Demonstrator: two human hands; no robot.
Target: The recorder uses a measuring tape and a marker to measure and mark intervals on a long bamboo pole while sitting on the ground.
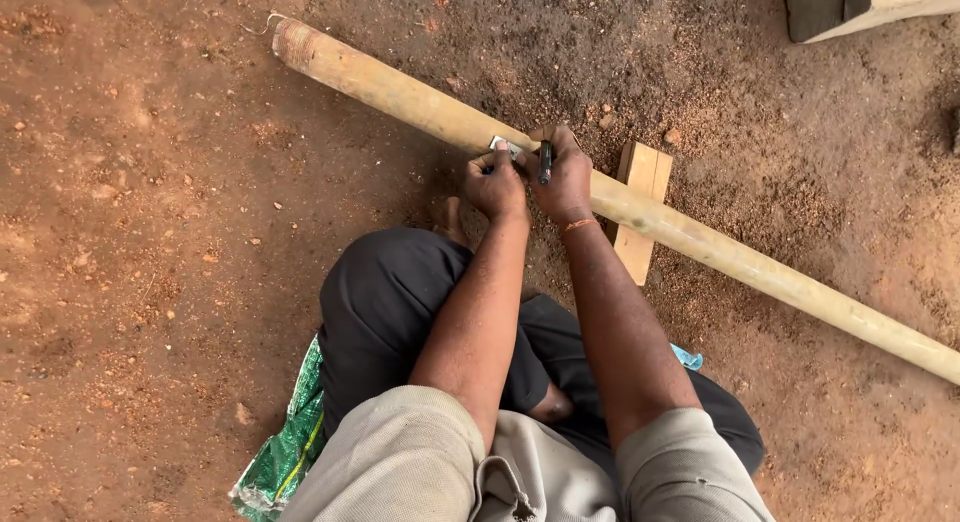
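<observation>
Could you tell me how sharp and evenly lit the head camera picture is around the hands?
Head view: soft, even light, no glare; left hand, right hand and wooden pole are sharp; the dark pen shows clearly; only faint shadow lies under the pole.

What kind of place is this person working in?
Probably an outdoor woodworking yard: bare reddish dirt ground, a long wooden pole propped on a wood block, and the person sitting on a green sack.

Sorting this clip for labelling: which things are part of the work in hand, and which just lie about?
In use: long wooden pole; dark marker in right hand; small metal piece at left hand; wooden block under the pole.
Lying about: green sack; timber.
</observation>
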